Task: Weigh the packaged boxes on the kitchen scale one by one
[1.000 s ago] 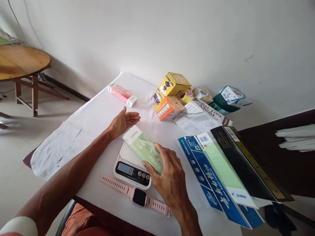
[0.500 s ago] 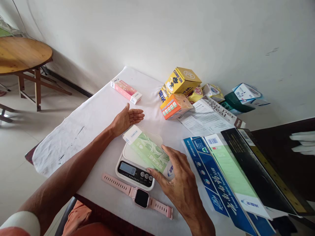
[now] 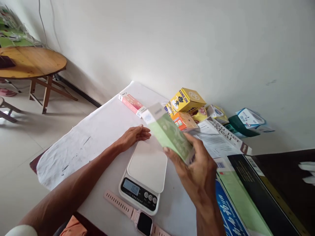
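My right hand (image 3: pixel 194 164) grips the lower end of a long green and white carton (image 3: pixel 169 132), holding it tilted in the air above the table. Below it lies a white digital kitchen scale (image 3: pixel 147 167) with a bare plate and a lit display that seems to read 160. My left hand (image 3: pixel 135 136) hovers by the scale's far left edge, fingers stretched out and nothing in it. A pink smartwatch (image 3: pixel 144 223) with its strap laid out rests in front of the scale. Farther back is a pink and white carton (image 3: pixel 131 104), partly behind the green one.
Yellow boxes (image 3: pixel 188 100), an orange box (image 3: pixel 184 121), a "Super Meal" box (image 3: pixel 226 134) and a printed sheet (image 3: pixel 211 141) crowd the back right. Long flat cartons, one black (image 3: pixel 261 183), lie at the right edge. A round wooden table (image 3: pixel 36 60) stands on the left.
The green carton has been lifted off the scale in my right hand, baring the plate. The camera view has shifted, so the table sits lower in the picture.
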The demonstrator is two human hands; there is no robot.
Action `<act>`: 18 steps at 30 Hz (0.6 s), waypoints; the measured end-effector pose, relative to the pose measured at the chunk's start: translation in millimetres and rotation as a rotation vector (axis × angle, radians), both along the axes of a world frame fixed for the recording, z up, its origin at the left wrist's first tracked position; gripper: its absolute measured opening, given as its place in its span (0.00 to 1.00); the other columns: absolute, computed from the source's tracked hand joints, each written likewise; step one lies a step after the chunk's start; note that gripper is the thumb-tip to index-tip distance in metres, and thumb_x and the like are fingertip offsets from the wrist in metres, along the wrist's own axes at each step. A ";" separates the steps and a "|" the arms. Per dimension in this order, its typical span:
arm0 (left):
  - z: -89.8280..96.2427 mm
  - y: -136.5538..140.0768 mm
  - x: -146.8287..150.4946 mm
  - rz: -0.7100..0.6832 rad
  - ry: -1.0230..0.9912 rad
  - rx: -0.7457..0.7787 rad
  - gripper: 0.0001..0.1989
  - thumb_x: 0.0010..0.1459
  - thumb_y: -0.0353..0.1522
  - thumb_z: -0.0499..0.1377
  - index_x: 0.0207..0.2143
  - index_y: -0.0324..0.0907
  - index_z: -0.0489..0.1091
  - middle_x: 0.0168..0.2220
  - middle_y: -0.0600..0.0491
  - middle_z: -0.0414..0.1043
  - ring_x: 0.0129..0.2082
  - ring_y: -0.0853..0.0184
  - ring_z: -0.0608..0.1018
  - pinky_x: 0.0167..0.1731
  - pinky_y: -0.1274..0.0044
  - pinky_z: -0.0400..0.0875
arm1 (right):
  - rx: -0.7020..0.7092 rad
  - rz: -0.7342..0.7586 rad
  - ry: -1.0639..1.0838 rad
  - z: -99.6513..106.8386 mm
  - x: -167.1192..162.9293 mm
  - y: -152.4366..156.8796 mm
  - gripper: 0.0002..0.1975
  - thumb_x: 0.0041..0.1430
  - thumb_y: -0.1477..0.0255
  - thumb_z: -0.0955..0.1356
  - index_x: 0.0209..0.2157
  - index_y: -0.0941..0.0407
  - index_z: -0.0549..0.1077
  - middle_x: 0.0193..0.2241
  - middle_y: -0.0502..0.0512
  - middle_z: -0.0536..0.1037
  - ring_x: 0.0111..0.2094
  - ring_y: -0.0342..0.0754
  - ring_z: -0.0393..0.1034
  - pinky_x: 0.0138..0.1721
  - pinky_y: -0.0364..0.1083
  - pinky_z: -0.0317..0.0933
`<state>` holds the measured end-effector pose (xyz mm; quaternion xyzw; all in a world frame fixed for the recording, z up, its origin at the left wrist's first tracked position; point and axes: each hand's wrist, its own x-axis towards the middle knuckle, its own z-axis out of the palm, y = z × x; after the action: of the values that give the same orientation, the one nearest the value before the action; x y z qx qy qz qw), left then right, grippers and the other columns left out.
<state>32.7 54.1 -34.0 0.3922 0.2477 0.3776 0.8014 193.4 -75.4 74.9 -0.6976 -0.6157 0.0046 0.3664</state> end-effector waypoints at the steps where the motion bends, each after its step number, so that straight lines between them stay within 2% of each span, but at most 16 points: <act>1: -0.3 -0.4 -0.5 0.003 0.007 0.007 0.31 0.53 0.57 0.67 0.39 0.37 0.79 0.39 0.44 0.81 0.44 0.57 0.80 0.54 0.65 0.69 | 0.017 0.011 0.001 4.8 -3.6 22.6 0.29 0.60 0.49 0.69 0.54 0.55 0.70 0.50 0.62 0.78 0.51 0.60 0.72 0.50 0.56 0.67; 3: 0.1 -0.7 -2.1 -0.002 0.014 0.019 0.32 0.53 0.56 0.68 0.42 0.36 0.79 0.40 0.43 0.81 0.44 0.58 0.80 0.54 0.64 0.69 | 0.010 0.052 -0.009 8.4 -12.6 72.7 0.28 0.61 0.51 0.69 0.54 0.56 0.69 0.50 0.63 0.78 0.51 0.60 0.72 0.50 0.56 0.66; 5: 1.1 -0.6 -3.4 -0.008 0.019 0.030 0.32 0.54 0.57 0.67 0.43 0.35 0.79 0.40 0.42 0.80 0.44 0.58 0.80 0.53 0.64 0.69 | -0.058 0.098 -0.046 5.1 -22.8 122.7 0.26 0.61 0.54 0.69 0.54 0.57 0.68 0.50 0.64 0.77 0.51 0.60 0.72 0.50 0.55 0.65; 7: 1.7 0.0 -3.8 -0.014 0.028 0.039 0.33 0.54 0.57 0.67 0.42 0.36 0.79 0.39 0.42 0.80 0.43 0.57 0.80 0.52 0.64 0.70 | -0.165 0.122 -0.112 -2.6 -32.9 165.0 0.24 0.62 0.59 0.69 0.54 0.57 0.66 0.52 0.66 0.77 0.53 0.61 0.71 0.53 0.55 0.64; 9: 1.6 0.8 -3.1 -0.019 0.034 0.048 0.33 0.53 0.58 0.66 0.42 0.36 0.79 0.38 0.42 0.80 0.42 0.58 0.80 0.51 0.64 0.71 | -0.287 0.123 -0.196 -11.9 -41.2 194.9 0.23 0.65 0.61 0.68 0.55 0.58 0.63 0.54 0.68 0.76 0.56 0.60 0.70 0.56 0.53 0.62; 11: 0.8 1.5 -1.9 -0.019 0.037 0.056 0.34 0.53 0.59 0.65 0.41 0.36 0.79 0.38 0.42 0.80 0.41 0.58 0.80 0.50 0.64 0.71 | -0.388 0.124 -0.259 -20.7 -46.6 211.9 0.22 0.66 0.62 0.66 0.55 0.59 0.62 0.55 0.68 0.75 0.58 0.59 0.69 0.56 0.52 0.61; 14: -0.8 2.1 -0.1 -0.016 0.038 0.060 0.34 0.54 0.60 0.64 0.41 0.37 0.79 0.38 0.43 0.80 0.41 0.57 0.80 0.49 0.65 0.71 | -0.457 0.123 -0.295 -28.9 -49.2 222.2 0.23 0.65 0.61 0.67 0.55 0.59 0.61 0.53 0.68 0.76 0.56 0.60 0.71 0.54 0.52 0.62; 18: -2.2 2.3 1.3 -0.022 0.044 0.059 0.34 0.55 0.60 0.64 0.42 0.37 0.78 0.39 0.42 0.80 0.42 0.57 0.80 0.49 0.64 0.72 | -0.532 0.109 -0.341 -28.0 -50.6 232.1 0.32 0.55 0.61 0.73 0.55 0.59 0.61 0.51 0.69 0.77 0.54 0.64 0.73 0.50 0.54 0.65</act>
<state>34.0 56.5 -36.2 0.4264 0.2499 0.3672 0.7879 142.8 156.7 46.9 -0.7256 -0.6820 0.0680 0.0618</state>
